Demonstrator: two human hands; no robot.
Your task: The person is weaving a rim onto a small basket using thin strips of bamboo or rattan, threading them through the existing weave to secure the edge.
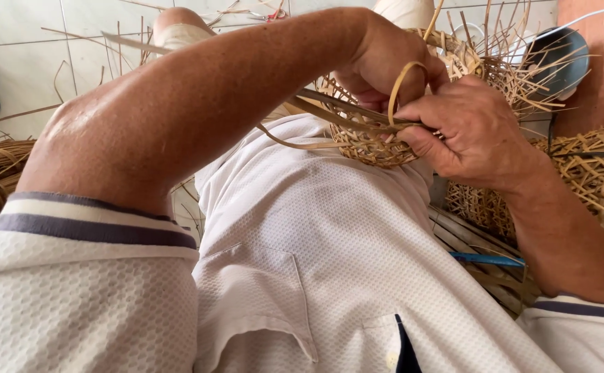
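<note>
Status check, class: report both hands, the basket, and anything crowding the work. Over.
Left hand and right hand both gripping thin tan cane strips. Small half-woven straw basket on lap. Loose strip ends bristling around hands.

I see basket (374,141): woven cane, matt, rough | strip (398,86): smooth pale cane | shirt (329,242): white textured cloth | floor (19,62): glossy pale tile | bowl (557,59): smooth, dark.
</note>
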